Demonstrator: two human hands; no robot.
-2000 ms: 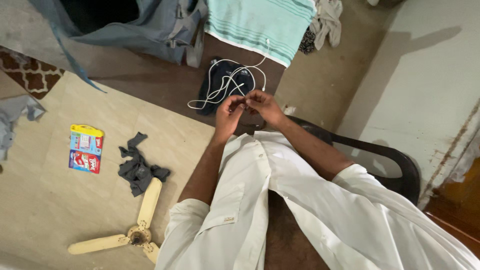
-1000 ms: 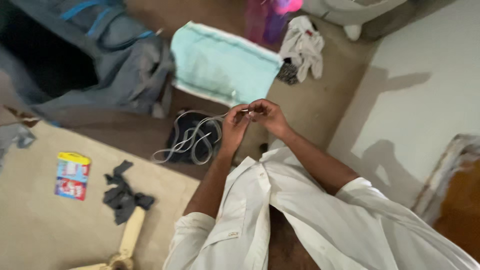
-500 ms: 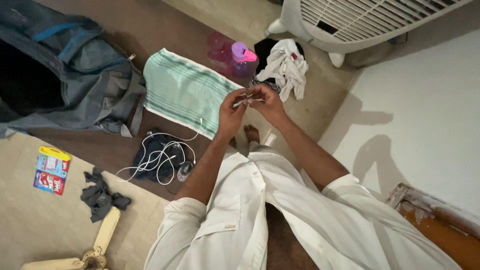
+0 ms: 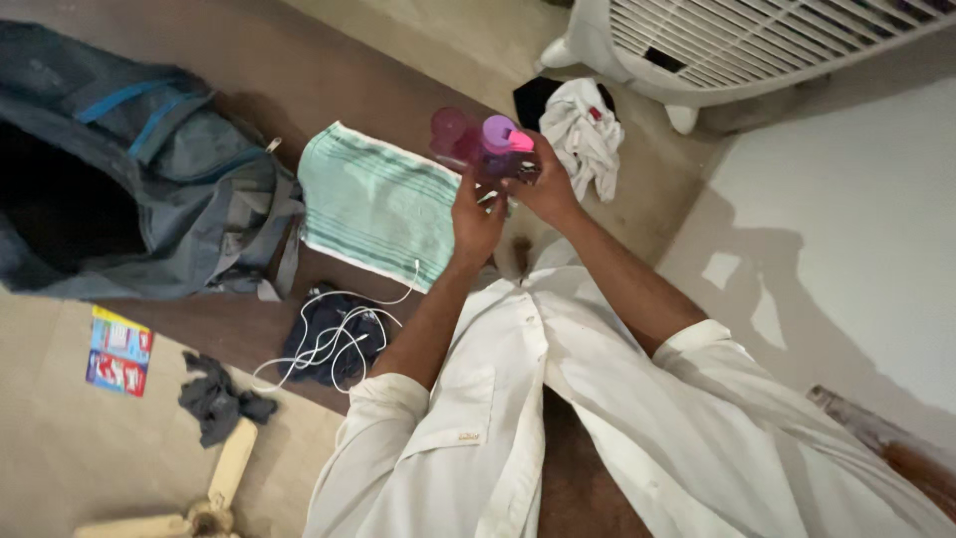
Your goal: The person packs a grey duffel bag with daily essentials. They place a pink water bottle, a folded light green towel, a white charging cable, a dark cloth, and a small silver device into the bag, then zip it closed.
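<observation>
My left hand (image 4: 476, 214) and my right hand (image 4: 541, 186) meet in front of me, fingers pinched together on the end of a thin white cable (image 4: 334, 334). The cable hangs from my left hand down to a loose tangle on a dark pouch (image 4: 317, 344) on the floor. What exactly sits between the fingertips is too small to tell. Just beyond my hands stands a pink and purple bottle (image 4: 470, 134). White sleeves cover my upper arms.
An open grey-blue backpack (image 4: 149, 169) lies at the left, a green striped towel (image 4: 378, 204) beside it. A white cloth (image 4: 585, 125) and a white slatted appliance (image 4: 757, 45) are at the top right. A colourful packet (image 4: 119, 351), a grey rag (image 4: 214, 403) and cream fan blades (image 4: 224, 483) lie at the lower left.
My view has swung up and forward, bringing the bottle, white cloth and appliance into sight. My hands have risen away from the pouch, with the cable trailing down from them.
</observation>
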